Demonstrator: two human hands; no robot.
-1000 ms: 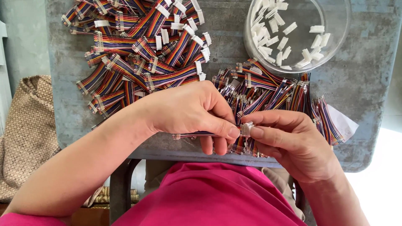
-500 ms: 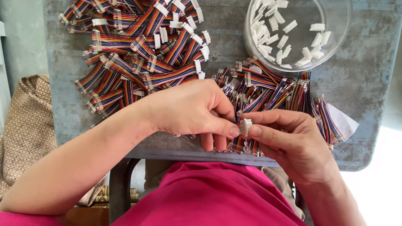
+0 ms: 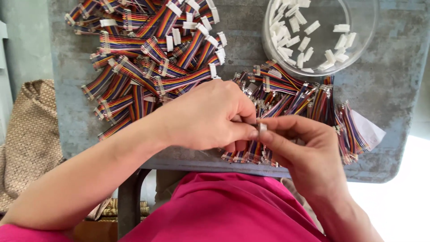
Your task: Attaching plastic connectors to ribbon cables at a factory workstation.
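Pinching a small white connector point(image 3: 262, 127) between them, the left hand point(image 3: 210, 117) and right hand point(image 3: 309, 152) meet fingertip to fingertip just above the near edge of the grey table point(image 3: 394, 89). Rainbow ribbon cables point(image 3: 152, 58) lie heaped behind; a clear tub point(image 3: 365, 40) holds loose white connectors.

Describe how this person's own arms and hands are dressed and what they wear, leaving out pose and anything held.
Both forearms are bare down to the wrists. The left hand and right hand wear no gloves, and no rings, watch or bracelets show. A bright pink sleeve edge appears at the left upper arm, matching the pink garment across the lap. Nails look short and unpainted.
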